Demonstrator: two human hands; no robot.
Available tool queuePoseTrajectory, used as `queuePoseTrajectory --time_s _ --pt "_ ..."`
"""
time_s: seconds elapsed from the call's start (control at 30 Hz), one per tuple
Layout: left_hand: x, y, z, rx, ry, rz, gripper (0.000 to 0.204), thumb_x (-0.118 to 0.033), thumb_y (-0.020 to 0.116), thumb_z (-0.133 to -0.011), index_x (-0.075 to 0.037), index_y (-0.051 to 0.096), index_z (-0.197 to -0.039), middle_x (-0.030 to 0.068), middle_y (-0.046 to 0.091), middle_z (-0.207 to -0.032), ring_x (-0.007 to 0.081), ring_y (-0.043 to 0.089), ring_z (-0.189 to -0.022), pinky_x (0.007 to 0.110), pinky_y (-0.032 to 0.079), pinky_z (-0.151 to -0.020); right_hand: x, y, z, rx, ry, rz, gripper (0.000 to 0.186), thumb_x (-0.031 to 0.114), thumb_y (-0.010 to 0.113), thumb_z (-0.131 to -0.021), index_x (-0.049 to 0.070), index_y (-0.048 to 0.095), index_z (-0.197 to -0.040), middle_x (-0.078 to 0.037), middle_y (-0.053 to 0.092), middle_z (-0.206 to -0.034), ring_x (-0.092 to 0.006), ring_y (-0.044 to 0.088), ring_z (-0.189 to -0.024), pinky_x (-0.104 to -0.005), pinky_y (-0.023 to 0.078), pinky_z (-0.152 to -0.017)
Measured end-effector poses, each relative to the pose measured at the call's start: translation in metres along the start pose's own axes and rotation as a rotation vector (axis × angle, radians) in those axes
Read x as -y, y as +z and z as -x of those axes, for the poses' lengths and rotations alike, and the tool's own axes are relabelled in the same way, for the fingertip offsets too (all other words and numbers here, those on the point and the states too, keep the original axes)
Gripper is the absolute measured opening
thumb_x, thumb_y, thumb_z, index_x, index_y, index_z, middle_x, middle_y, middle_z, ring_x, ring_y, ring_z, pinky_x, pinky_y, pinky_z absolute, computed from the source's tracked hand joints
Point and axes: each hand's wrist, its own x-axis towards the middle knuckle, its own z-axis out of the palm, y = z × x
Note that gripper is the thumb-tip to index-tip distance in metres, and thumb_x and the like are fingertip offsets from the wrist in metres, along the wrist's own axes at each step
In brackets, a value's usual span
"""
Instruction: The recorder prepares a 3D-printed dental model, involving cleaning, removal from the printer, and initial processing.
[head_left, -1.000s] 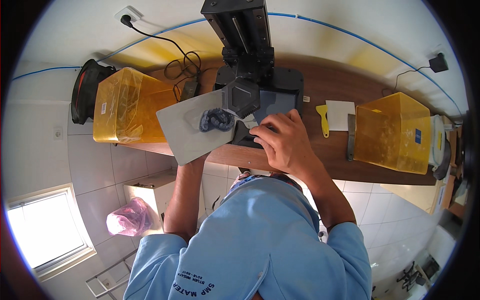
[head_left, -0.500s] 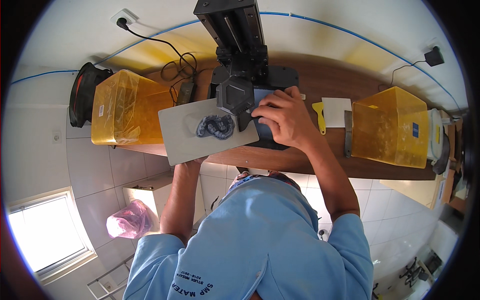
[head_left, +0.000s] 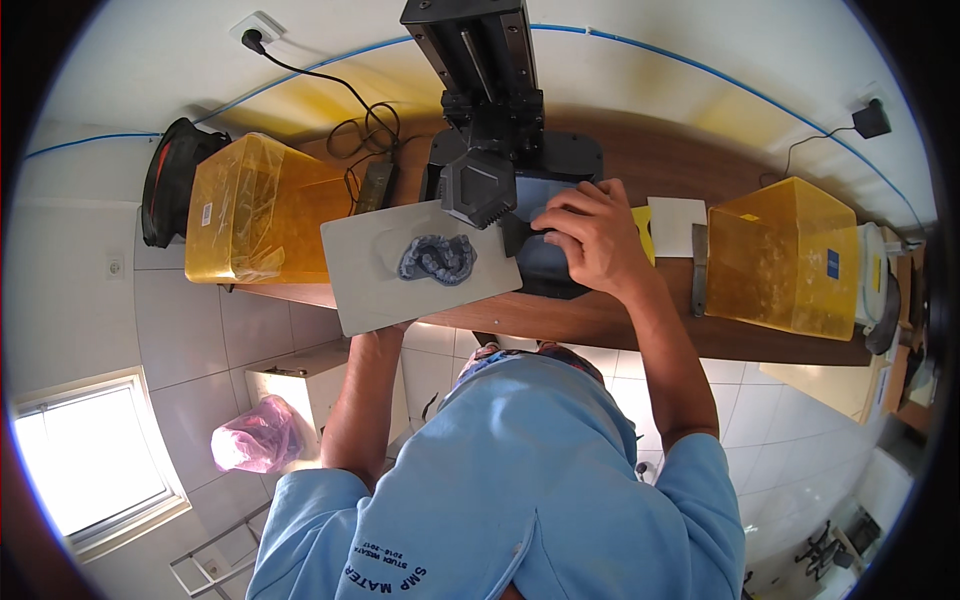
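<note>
My left hand (head_left: 396, 328) grips a thin pale grey rectangular plate (head_left: 365, 265) from below. Most of its fingers are hidden under the plate. On the plate sits a dark grey-blue, horseshoe-shaped dental model (head_left: 438, 261), with a wet-looking patch around it. My right hand (head_left: 594, 238) pinches a small scraper with a dark, flat blade (head_left: 516, 236). That blade lies at the plate's right edge, below the dark hexagonal head (head_left: 478, 190) of a black 3D printer (head_left: 470, 50). The printer's dark vat (head_left: 548, 265) lies beneath my right hand.
Orange translucent covers stand at the left (head_left: 255, 215) and right (head_left: 780, 260) of the brown table (head_left: 480, 312). A yellow scraper (head_left: 643, 225) and a white square sheet (head_left: 677, 222) lie right of my hand. A power adapter (head_left: 376, 186) with a looped cable lies behind the plate.
My right hand has drawn the scraper to the right, from over the plate to its edge. My left hand keeps the plate and model nearly in place. The whole view has shifted slightly.
</note>
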Motion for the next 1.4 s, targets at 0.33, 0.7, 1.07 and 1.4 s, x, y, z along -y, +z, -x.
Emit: queuePoseTrajectory --time_s 0.33,0.7,1.07,1.4 --pt "0.0 0.002 0.003 -0.077 0.057 -0.064 0.05 -0.045 0.056 -0.102 -0.005 0.063 -0.131 0.0145 0.07 -0.123 0.0308 0.073 -0.104 0.046 0.065 -0.086 0.047 -0.015 0.011 -0.02 0.174 -0.263 0.014 0.011 0.077 -0.088 0.012 0.074 -0.102 -0.005 0.067 -0.095 -0.0274 0.07 -0.081 -0.0408 0.055 -0.07" --pt "0.011 0.011 0.015 -0.075 0.155 -0.149 0.05 -0.042 0.055 -0.104 -0.003 0.059 -0.136 0.0189 0.066 -0.129 0.0314 0.07 -0.112 0.047 0.065 -0.088 0.114 -0.013 0.033 0.037 0.344 -0.375 0.019 0.009 0.071 -0.095 0.005 0.071 -0.114 -0.014 0.068 -0.096 -0.0304 0.069 -0.075 -0.0384 0.054 -0.064" --pt "0.018 0.003 0.016 0.047 0.177 -0.009 0.051 -0.042 0.056 -0.103 -0.003 0.059 -0.136 0.0187 0.069 -0.125 0.0318 0.073 -0.106 0.044 0.067 -0.083 0.112 -0.013 0.032 -0.004 0.284 -0.339 0.019 0.014 0.073 -0.095 0.008 0.069 -0.113 -0.013 0.067 -0.095 -0.0316 0.071 -0.073 -0.0403 0.056 -0.06" --pt "0.008 0.008 0.015 -0.032 0.018 0.002 0.048 -0.038 0.056 -0.104 -0.002 0.06 -0.135 0.0189 0.07 -0.123 0.0294 0.074 -0.103 0.04 0.067 -0.082 0.09 -0.018 0.024 -0.081 0.358 -0.263 0.015 0.007 0.071 -0.095 0.006 0.071 -0.11 -0.012 0.068 -0.095 -0.0292 0.071 -0.076 -0.0376 0.056 -0.063"
